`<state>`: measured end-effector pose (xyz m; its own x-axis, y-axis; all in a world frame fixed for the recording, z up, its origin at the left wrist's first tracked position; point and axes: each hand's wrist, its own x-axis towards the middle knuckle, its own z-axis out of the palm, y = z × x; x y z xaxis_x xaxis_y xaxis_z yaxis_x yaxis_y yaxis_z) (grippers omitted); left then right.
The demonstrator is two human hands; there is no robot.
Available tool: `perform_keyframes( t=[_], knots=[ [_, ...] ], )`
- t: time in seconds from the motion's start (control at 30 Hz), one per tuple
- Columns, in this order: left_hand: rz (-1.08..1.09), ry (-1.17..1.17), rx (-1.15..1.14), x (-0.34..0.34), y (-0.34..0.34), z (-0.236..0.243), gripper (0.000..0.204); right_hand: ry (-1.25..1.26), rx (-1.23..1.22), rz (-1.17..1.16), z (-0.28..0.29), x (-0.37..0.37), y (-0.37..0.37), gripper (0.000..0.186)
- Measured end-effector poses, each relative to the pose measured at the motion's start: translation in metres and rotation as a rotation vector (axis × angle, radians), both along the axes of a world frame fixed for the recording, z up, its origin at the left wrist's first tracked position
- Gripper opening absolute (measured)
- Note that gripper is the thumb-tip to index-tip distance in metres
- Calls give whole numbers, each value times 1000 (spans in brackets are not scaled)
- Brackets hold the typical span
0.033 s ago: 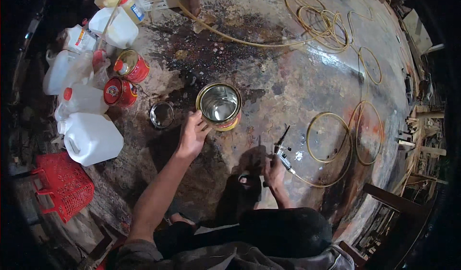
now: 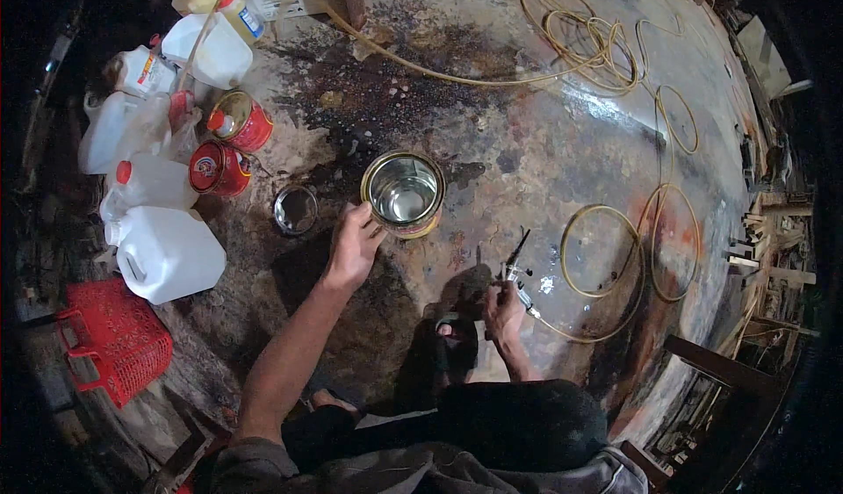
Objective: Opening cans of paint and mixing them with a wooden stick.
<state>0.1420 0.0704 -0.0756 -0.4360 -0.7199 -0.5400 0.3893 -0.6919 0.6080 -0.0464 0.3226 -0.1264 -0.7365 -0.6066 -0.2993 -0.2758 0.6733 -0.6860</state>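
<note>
An open tin can (image 2: 406, 229) with a shiny metal inside and a yellow-and-red outside is in the middle of the view. My left hand (image 2: 354, 246) grips its lower left side, fingers by the rim. Whether the tin touches the floor, I cannot tell. To the right and nearer, my right hand (image 2: 504, 311) is closed around a silver gun-like tool (image 2: 524, 298) with a thin dark tip. A yellow hose (image 2: 587, 340) joins its lower end. A round shiny lid or ring (image 2: 295, 210) lies left of my left hand.
Two red tins (image 2: 221, 169) stand at the left beside several white plastic jugs (image 2: 180, 257). A red basket (image 2: 123, 340) is at the near left. Hose coils (image 2: 606, 50) cover the far right of the stained floor (image 2: 518, 178). A wooden post (image 2: 351, 2) rises at the far edge.
The tin has shifted slightly to the right with my left hand on it. My right hand and the silver tool have moved very little.
</note>
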Motion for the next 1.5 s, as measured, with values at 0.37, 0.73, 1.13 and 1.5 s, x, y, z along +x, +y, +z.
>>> perform_keyframes(
  t=[0.37,0.73,1.13,1.5],
  knots=[
    [-28,-25,-121,-22,7,-15,36,144,56,-66,-28,-35,22,41],
    [-18,-187,-248,-56,22,-39,36,184,120,-195,11,-50,16,36],
    [-169,-120,-463,-38,32,-35,39,-296,15,8,-11,4,15,37],
    [-215,-641,-539,12,31,-57,40,-117,206,37,-5,-12,-13,26]
  ],
)
